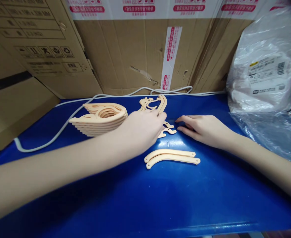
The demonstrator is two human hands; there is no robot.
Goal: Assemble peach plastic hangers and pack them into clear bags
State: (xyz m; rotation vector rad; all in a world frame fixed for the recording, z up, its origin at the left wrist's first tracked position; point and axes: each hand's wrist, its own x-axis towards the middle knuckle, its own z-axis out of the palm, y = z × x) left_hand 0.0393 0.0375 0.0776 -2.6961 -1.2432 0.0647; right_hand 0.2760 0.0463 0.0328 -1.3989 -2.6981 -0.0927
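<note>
My left hand is closed over a small group of cream plastic pieces in the middle of the table. Curved pieces stick out past its far side, and wavy ends with holes show to its right; its back hides most of the grip. Just right of these ends hovers my right hand, thumb and forefinger apart, holding nothing. Two long curved cream arms with holed ends lie side by side nearer to me. A neat stack of cream hanger-like frames sits left of my left hand.
A blue surface lies under everything. Cardboard boxes wall off the back and left. A white cable runs along the left and rear. At the right stand a clear bag with white packs and loose plastic film.
</note>
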